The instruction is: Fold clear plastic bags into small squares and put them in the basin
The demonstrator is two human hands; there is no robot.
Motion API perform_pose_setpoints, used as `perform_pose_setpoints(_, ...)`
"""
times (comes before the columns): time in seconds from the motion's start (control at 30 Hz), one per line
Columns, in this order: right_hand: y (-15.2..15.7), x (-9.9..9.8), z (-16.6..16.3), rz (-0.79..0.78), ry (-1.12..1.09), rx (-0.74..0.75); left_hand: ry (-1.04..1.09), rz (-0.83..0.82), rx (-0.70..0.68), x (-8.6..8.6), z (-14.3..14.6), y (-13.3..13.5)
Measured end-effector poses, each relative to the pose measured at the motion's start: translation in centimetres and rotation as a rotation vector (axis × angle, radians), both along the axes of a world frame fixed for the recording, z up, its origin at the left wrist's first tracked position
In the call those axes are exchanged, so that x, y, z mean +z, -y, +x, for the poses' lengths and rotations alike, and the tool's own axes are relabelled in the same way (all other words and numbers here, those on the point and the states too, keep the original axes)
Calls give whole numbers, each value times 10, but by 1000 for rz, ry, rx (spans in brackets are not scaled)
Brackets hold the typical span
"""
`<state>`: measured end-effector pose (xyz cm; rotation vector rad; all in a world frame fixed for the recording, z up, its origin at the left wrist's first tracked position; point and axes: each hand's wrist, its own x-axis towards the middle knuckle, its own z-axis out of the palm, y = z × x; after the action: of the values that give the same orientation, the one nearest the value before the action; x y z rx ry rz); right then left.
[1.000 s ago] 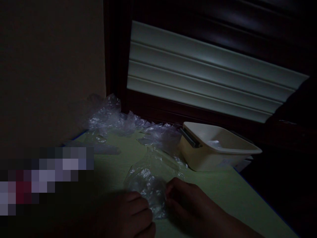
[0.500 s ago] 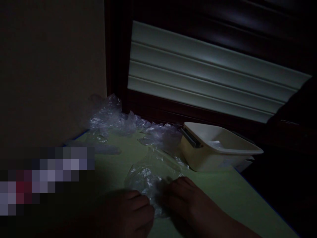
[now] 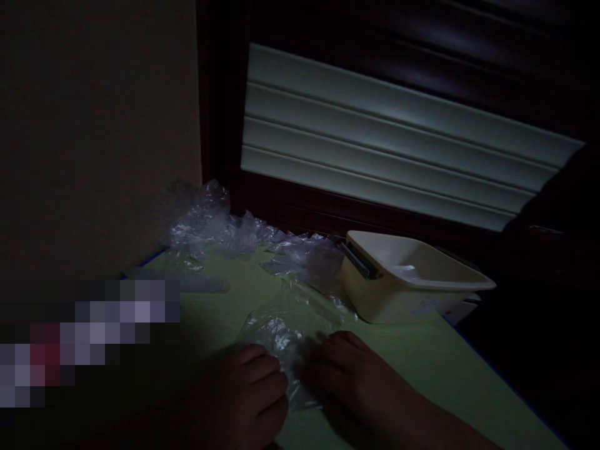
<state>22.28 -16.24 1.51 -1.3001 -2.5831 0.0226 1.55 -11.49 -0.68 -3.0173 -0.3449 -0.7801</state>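
Two hands bent over a clear plastic bag, in front of the cream bin.
The left hand is curled, the right hand has bent fingers against the film; the backs of both hide the fingertips, so whether either pinches the plastic cannot be told. Beyond the bag, a heap of crumpled plastic spreads left from beside the bin, with a flat plastic strip farther left of it; a slatted panel rises behind. The bag lies on the green table, nearer the person than the bin, crumpled between the hands.
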Motion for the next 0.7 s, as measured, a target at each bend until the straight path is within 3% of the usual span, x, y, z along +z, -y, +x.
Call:
perform_pose_setpoints(0.17,1,20,7,-188,-233,-54,128,-36,61,7,-6,4)
perform_pose_setpoints(0.27,1,27,20,-188,-415,-119,185,27,55,13,-8,5)
perform_pose_setpoints(0.47,4,11,61,-174,-510,-219,232,59,50,13,3,3)
perform_pose_setpoints(0.7,18,2,79,-273,-504,-78,258,110,15,2,32,3)
